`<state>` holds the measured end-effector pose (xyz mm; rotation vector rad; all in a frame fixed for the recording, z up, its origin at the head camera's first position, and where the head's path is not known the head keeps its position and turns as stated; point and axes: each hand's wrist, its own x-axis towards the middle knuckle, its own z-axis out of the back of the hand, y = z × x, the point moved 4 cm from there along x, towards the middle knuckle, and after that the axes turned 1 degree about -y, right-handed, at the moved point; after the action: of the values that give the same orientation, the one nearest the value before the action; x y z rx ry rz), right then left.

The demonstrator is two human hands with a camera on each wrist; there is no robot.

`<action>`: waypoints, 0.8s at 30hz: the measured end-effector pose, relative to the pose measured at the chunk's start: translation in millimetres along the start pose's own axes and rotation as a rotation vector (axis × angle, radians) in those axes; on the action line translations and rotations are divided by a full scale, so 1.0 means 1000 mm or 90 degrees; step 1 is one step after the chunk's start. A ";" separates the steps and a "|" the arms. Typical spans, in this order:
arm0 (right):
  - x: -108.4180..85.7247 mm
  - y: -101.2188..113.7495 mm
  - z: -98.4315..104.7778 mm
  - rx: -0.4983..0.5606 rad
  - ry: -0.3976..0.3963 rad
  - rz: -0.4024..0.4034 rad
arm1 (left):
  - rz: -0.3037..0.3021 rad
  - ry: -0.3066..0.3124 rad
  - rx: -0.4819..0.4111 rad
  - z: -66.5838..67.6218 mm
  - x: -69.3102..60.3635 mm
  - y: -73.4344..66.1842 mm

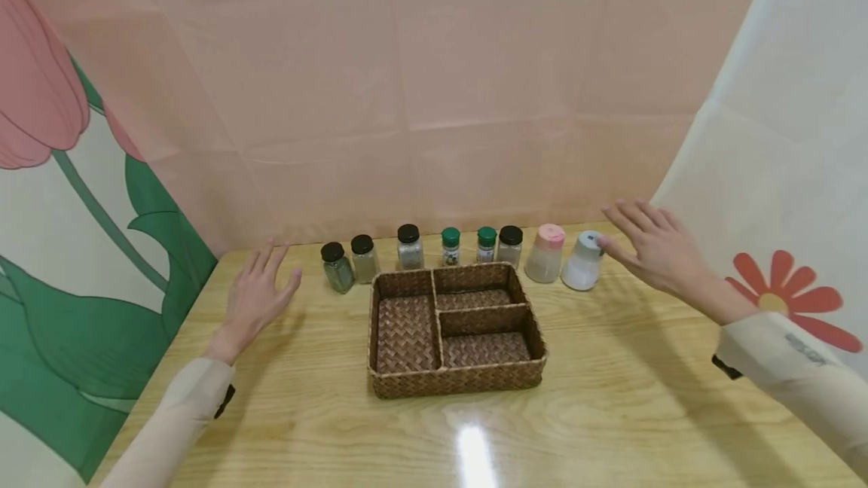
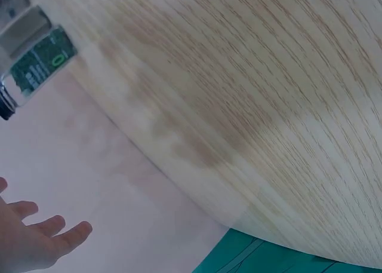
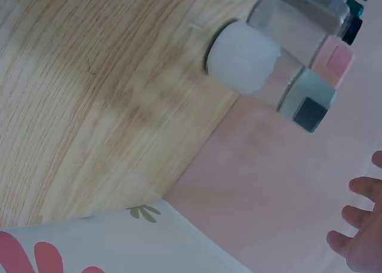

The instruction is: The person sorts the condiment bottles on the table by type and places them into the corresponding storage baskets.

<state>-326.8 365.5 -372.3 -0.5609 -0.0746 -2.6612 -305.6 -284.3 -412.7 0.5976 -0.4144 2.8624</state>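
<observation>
My left hand [image 1: 254, 300] hovers over the table's left side, fingers spread, holding nothing. Nearest to it stands a black-capped spice jar [image 1: 337, 268] with green contents; its label shows in the left wrist view. On the other side my right hand [image 1: 654, 251] is held up with fingers extended, beside a blue-lidded shaker [image 1: 582, 262] of white powder. The thumb overlaps that lid in the head view; whether they touch I cannot tell. A pink-lidded shaker [image 1: 545, 254] stands just left of it. Between the hands sits a brown woven basket [image 1: 457, 381] with three compartments.
Along the back edge stand more jars: black-capped ones [image 1: 365, 259] [image 1: 410, 248] [image 1: 510, 247] and two green-capped bottles [image 1: 450, 248] [image 1: 485, 245]. A pink cloth [image 1: 441, 96] hangs behind the wooden table [image 1: 305, 428]. Flower-printed cloths flank both sides.
</observation>
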 end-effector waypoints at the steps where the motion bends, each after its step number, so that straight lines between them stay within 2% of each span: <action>1: 0.000 0.001 0.000 0.002 -0.002 0.001 | 0.001 0.000 -0.001 0.000 0.000 0.000; 17: 0.002 0.019 0.002 0.006 -0.025 0.039 | 0.026 0.018 -0.031 0.000 0.000 0.001; 24: 0.002 0.031 0.004 0.023 -0.070 0.071 | 0.024 0.014 -0.044 0.000 0.000 -0.001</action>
<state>-314.2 337.4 -368.5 -0.6787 -0.1198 -2.5157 -305.2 -283.4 -412.4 0.5502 -0.5250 2.8737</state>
